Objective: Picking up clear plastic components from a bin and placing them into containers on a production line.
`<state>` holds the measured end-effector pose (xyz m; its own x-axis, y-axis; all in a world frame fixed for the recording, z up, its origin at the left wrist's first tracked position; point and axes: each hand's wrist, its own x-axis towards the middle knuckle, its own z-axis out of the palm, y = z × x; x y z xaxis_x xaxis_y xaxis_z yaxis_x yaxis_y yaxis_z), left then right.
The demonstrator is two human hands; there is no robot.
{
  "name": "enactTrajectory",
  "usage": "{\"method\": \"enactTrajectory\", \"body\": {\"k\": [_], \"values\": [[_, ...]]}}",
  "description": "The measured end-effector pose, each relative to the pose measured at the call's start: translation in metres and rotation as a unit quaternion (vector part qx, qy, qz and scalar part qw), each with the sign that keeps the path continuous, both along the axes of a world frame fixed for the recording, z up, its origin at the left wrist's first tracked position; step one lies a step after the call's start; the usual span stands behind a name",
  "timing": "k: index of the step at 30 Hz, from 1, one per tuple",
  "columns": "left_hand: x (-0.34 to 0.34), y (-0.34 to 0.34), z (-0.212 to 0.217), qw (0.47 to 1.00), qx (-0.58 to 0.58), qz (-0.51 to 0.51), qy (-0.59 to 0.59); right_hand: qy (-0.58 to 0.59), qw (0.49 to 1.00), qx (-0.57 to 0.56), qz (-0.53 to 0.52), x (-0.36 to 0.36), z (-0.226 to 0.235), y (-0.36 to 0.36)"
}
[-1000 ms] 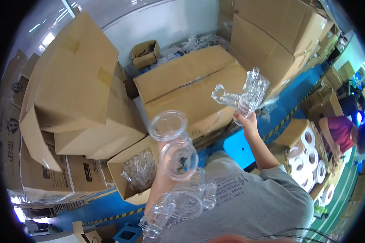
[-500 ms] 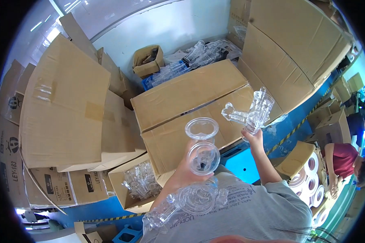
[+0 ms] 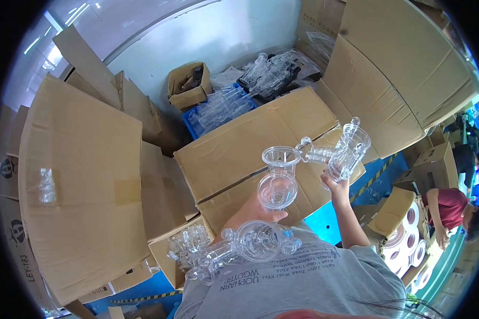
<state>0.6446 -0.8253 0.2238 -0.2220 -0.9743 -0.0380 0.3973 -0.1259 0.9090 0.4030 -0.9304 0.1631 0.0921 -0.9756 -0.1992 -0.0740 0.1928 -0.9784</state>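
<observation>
My left hand (image 3: 250,212) holds one glass piece (image 3: 278,181) above a closed carton (image 3: 239,143), with my right hand (image 3: 335,183) lifting a second glass piece (image 3: 343,151) just right of it. Behind the carton lies a crate of glassware (image 3: 223,106) (a small open box (image 3: 186,87) to its left); rolls of tape (image 3: 410,239) sit far right.

Warehouse, stacked cardboard boxes (image 3: 90,175), packed glassware (image 3: 223,103)

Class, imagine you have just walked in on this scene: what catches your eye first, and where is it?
Clear glass pieces held up at the centre: the left hand grips a round-chambered glass piece, the right hand a tall glass piece. Behind them lies a big closed cardboard box, with large cardboard flaps at left.
</observation>
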Motion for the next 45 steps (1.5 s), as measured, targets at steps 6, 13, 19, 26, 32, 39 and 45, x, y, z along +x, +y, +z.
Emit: {"method": "enactTrajectory", "body": {"k": [6,13,19,26,32,39,45], "values": [[0.019,-0.028,-0.002,0.999,0.003,0.009,-0.035,0.017,0.999,-0.027,0.016,0.007,0.002,-0.03],[0.037,-0.061,-0.041,0.993,0.013,0.05,-0.104,0.04,0.995,-0.096,0.003,0.02,-0.002,-0.085],[0.044,-0.086,-0.053,0.992,0.098,0.003,0.082,0.068,0.987,-0.14,0.045,0.029,-0.011,-0.138],[0.061,-0.117,-0.117,0.997,0.039,0.032,0.055,-0.033,0.996,-0.078,-0.034,0.086,-0.031,-0.186],[0.07,-0.118,-0.153,0.971,0.037,0.013,0.236,0.056,0.989,-0.134,0.005,0.113,-0.085,-0.206],[0.067,-0.114,-0.146,0.967,0.011,0.041,0.252,0.052,0.962,-0.196,0.181,0.16,-0.056,-0.274],[0.074,-0.109,-0.131,0.968,0.052,0.067,0.235,0.057,0.924,0.024,0.377,0.291,-0.088,-0.376]]}}
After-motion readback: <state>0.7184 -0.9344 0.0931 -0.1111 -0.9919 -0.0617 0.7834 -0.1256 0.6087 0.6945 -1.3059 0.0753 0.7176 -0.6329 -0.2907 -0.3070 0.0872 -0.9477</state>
